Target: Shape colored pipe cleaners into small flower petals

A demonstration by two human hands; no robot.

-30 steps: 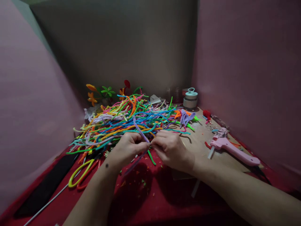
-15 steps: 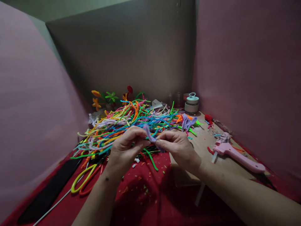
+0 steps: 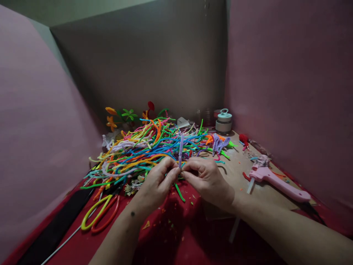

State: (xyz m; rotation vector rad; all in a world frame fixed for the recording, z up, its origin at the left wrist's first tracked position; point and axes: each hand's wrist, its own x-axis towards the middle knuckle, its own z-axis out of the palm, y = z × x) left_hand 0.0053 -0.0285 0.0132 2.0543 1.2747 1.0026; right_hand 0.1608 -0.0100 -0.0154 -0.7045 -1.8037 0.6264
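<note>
A light purple pipe cleaner (image 3: pixel 181 149) stands upright between my two hands, its lower end pinched in the fingertips. My left hand (image 3: pixel 162 180) grips that end from the left with thumb and fingers pressed together. From the right, my right hand (image 3: pixel 208 178) pinches the same end, so the fingertips of both hands nearly touch. Behind them spreads a large heap of many-coloured pipe cleaners (image 3: pixel 138 147). Several bent purple pieces (image 3: pixel 220 143) lie to the right of the heap.
A pink glue gun (image 3: pixel 278 184) lies on a brown board (image 3: pixel 234 169) at the right. Scissors with yellow and red handles (image 3: pixel 96 213) are at the left on the red cloth (image 3: pixel 162 239). A lidded jar (image 3: pixel 224 121) and pipe-cleaner flowers (image 3: pixel 111 123) stand at the back.
Both hands have come down slightly, the left also moving right. The purple pipe cleaner, tilted and blurred before, now points straight up from the fingertips.
</note>
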